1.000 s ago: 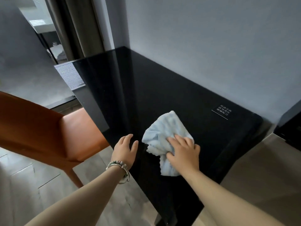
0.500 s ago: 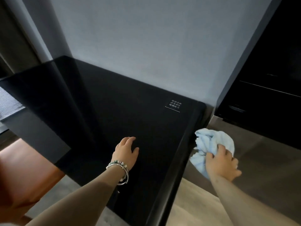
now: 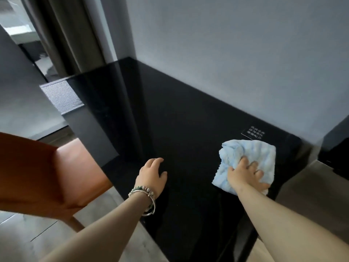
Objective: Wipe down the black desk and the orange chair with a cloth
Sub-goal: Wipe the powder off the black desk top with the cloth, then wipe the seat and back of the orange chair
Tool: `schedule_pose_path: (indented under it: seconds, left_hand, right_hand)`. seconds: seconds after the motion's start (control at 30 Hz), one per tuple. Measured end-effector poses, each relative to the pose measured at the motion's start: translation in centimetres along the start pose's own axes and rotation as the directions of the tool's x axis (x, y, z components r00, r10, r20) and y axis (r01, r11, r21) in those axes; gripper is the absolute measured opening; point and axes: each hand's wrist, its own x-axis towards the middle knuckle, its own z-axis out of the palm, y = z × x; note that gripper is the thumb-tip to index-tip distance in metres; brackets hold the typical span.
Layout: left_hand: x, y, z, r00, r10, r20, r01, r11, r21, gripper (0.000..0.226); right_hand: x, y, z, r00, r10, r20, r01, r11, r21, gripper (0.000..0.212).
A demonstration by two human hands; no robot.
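Cloth (image 3: 249,159) is pinned flat under your right hand (image 3: 245,173), fingers spread, near the black desk's (image 3: 179,120) right end, so you're mid desk-wipe. Left hand (image 3: 151,175) rests open and empty on the front edge, bracing. Looks like the next stroke should sweep left; the orange chair (image 3: 37,171) waits just beside the desk.

orange chair (image 3: 37,173) cut off at left edge, white label text (image 3: 254,134) too small to read

Glossy, mirror-smooth black desk (image 3: 179,120) — fluffy, nubbly pale-blue cloth (image 3: 251,157) — smooth, leather-like orange chair (image 3: 47,171).
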Motion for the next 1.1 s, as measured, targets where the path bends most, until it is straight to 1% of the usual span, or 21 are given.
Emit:
schedule_pose_path:
  seconds: [0.1, 0.17, 0.27, 0.37, 0.43, 0.53, 0.63, 0.73, 0.87, 0.97, 1.03, 1.1]
  left_hand:
    - [-0.1, -1.7, -0.9, 0.997, 0.009, -0.078, -0.013, 0.998, -0.053, 0.044]
    - [-0.2, -3.1, -1.7, 0.992, 0.015, -0.129, -0.023, 0.998, -0.057, 0.042]
    - [0.0, -5.6, -3.5, 0.985, -0.058, -0.161, 0.052, 0.998, -0.042, 0.042]
    - [0.7, -8.1, -5.4, 0.977, -0.110, -0.182, 0.107, 0.994, -0.028, 0.042]
    - [1.1, -9.6, -6.3, 0.972, -0.149, -0.180, 0.145, 0.989, -0.033, 0.043]
    - [1.5, -12.0, -7.9, 0.957, -0.238, -0.164, 0.236, 0.971, -0.034, 0.045]
    - [1.8, -15.0, -10.2, 0.951, -0.257, -0.171, 0.258, 0.966, -0.020, 0.047]
    - [1.8, -18.3, -13.3, 0.948, -0.254, -0.192, 0.253, 0.967, -0.031, 0.046]
    - [1.2, -23.1, -17.3, 0.948, -0.262, -0.178, 0.259, 0.965, -0.043, 0.045]
    - [0.5, -26.5, -20.0, 0.953, -0.251, -0.168, 0.249, 0.968, -0.037, 0.047]
    - [0.3, -28.3, -21.9, 0.961, -0.207, -0.186, 0.207, 0.978, -0.020, 0.046]
    - [0.4, -29.8, -23.8, 0.966, -0.126, -0.225, 0.132, 0.991, 0.015, 0.041]
  right_hand:
    - [1.1, -2.9, 0.3, 0.999, -0.025, 0.043, 0.028, 0.997, -0.068, 0.065]
    - [1.6, -5.1, 0.8, 0.994, -0.098, 0.042, 0.103, 0.984, -0.146, 0.064]
    - [1.1, -8.4, 2.0, 0.964, -0.264, 0.040, 0.266, 0.948, -0.177, 0.059]
    - [-1.0, -11.6, 3.7, 0.890, -0.454, 0.034, 0.454, 0.877, -0.158, 0.055]
    - [-3.2, -13.7, 4.8, 0.829, -0.557, 0.054, 0.559, 0.818, -0.138, 0.056]
    - [-7.7, -17.0, 6.7, 0.728, -0.680, 0.090, 0.685, 0.726, -0.060, 0.056]
    - [-12.7, -20.6, 8.9, 0.622, -0.777, 0.098, 0.779, 0.627, 0.028, 0.050]
    - [-17.0, -24.3, 10.6, 0.579, -0.807, 0.116, 0.796, 0.591, 0.131, 0.045]
    - [-21.8, -28.9, 12.6, 0.523, -0.821, 0.229, 0.805, 0.565, 0.183, 0.043]
    - [-25.1, -31.7, 14.1, 0.557, -0.762, 0.329, 0.718, 0.641, 0.269, 0.035]
    - [-26.4, -33.3, 15.0, 0.602, -0.730, 0.322, 0.650, 0.683, 0.333, 0.032]
    - [-27.0, -35.0, 15.5, 0.661, -0.697, 0.278, 0.589, 0.711, 0.384, 0.038]
